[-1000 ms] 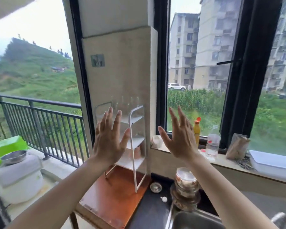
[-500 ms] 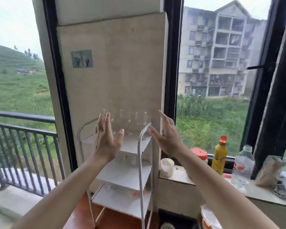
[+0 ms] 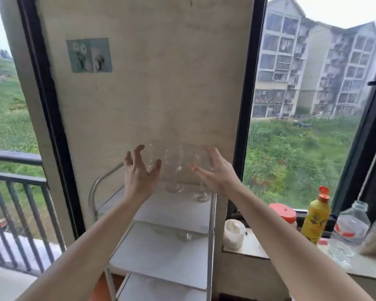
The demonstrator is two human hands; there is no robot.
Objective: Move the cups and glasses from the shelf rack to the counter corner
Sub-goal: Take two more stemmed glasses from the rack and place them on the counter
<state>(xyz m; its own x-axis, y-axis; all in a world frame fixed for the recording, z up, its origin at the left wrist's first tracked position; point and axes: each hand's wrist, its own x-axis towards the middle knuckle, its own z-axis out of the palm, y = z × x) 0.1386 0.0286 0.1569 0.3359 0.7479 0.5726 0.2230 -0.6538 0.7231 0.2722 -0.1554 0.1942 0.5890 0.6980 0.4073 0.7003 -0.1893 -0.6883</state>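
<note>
Glasses (image 3: 174,168) between open hands — untouched

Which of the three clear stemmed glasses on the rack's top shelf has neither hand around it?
The middle clear stemmed glass; the left hand and right hand cup its neighbours.

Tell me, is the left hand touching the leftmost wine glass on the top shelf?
Cannot tell. In the head view the left hand curls open around the leftmost wine glass, but the clear glass and motion blur hide any contact or gap.
</note>
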